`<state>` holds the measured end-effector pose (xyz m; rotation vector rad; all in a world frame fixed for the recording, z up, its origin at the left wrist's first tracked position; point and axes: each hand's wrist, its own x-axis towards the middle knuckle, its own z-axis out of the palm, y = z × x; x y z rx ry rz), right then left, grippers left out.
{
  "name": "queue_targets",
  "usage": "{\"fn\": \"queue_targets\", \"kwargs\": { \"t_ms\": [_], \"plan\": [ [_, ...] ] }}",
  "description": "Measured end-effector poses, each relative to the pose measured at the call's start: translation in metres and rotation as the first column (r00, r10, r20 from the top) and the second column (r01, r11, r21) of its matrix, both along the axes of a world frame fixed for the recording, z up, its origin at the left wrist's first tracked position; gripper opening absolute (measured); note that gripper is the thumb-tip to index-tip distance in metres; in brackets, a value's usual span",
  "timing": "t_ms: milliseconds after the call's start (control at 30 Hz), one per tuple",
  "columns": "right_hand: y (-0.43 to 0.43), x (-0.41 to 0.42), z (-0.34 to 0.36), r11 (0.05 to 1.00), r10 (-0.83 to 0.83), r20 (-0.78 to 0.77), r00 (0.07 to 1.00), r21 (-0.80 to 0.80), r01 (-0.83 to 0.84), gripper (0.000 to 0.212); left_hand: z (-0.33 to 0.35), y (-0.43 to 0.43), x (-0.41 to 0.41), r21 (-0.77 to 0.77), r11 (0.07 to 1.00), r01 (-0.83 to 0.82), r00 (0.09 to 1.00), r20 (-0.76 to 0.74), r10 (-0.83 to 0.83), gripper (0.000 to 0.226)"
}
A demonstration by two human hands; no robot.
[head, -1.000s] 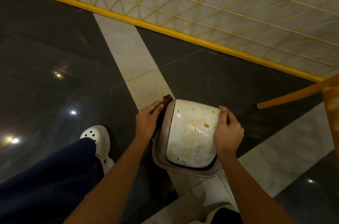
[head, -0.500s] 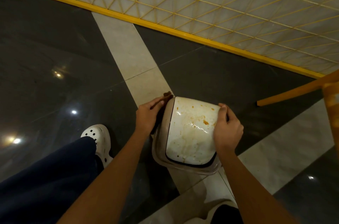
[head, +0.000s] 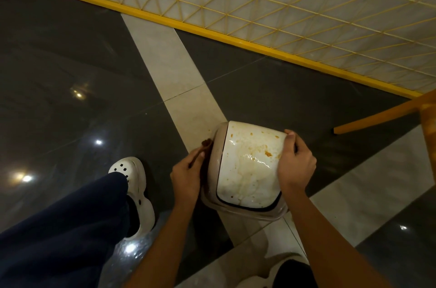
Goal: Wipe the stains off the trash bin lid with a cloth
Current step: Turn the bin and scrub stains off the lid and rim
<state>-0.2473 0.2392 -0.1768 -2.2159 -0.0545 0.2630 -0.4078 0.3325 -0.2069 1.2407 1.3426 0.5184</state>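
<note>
1. Nearest the camera I see a navy trouser leg (head: 59, 228) coming in from the lower left. It ends in a white clog (head: 134, 193) flat on the floor. A second clog (head: 278, 268) shows at the bottom edge.
2. Both bare forearms reach forward to a taupe trash bin (head: 215, 153), which stands on the floor just ahead of the feet.
3. The left hand (head: 187, 174) sits against the bin's left side, its grip pinching a brown cloth (head: 206, 143). A tuft pokes out past the fingertips. The cloth is beside the bin, not on the lid.
4. The trash bin lid (head: 245, 176) is white, glossy and seated on the bin. Orange-brown stains (head: 268, 153) mark its far right part, and faint streaks run toward me.
5. The right hand (head: 296, 165) has its grip clenched over the lid's right edge, with the thumb at the far corner.
6. The floor (head: 70, 75) is dark polished tile, crossed by a pale strip (head: 169, 63) that passes under the bin.
7. Farther right an orange wooden leg (head: 377, 115) slants down to the floor. Beyond it runs a yellow lattice screen (head: 283, 4).
</note>
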Motion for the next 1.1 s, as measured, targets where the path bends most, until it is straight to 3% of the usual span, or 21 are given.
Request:
{"fn": "queue_targets", "kwargs": {
  "t_ms": [300,567,800,967,1100],
  "plan": [
    [0.000,0.000,0.001,1.000,0.002,0.001,1.000,0.014,-0.002,0.031,-0.003,-0.060,-0.033,-0.053,0.972,-0.229,0.973,-0.051,0.227,0.030],
    [-0.001,0.001,-0.002,1.000,0.018,0.012,1.000,0.005,-0.018,0.031,0.005,0.017,0.019,0.087,0.994,0.063,0.996,-0.074,-0.057,0.030],
    [0.000,0.005,-0.001,1.000,0.002,0.003,1.000,-0.010,-0.002,0.031,0.016,0.075,0.063,0.017,0.915,0.402,0.910,-0.117,-0.398,0.028],
    [0.000,0.001,-0.003,1.000,-0.001,0.013,1.000,-0.013,0.001,0.031,0.024,0.061,0.051,-0.013,0.963,0.270,0.963,0.029,-0.270,0.025],
    [0.000,0.001,-0.004,1.000,-0.004,0.022,1.000,-0.014,0.004,0.031,0.026,0.054,0.044,-0.020,0.975,0.223,0.975,-0.012,-0.223,0.028]
  ]
}}
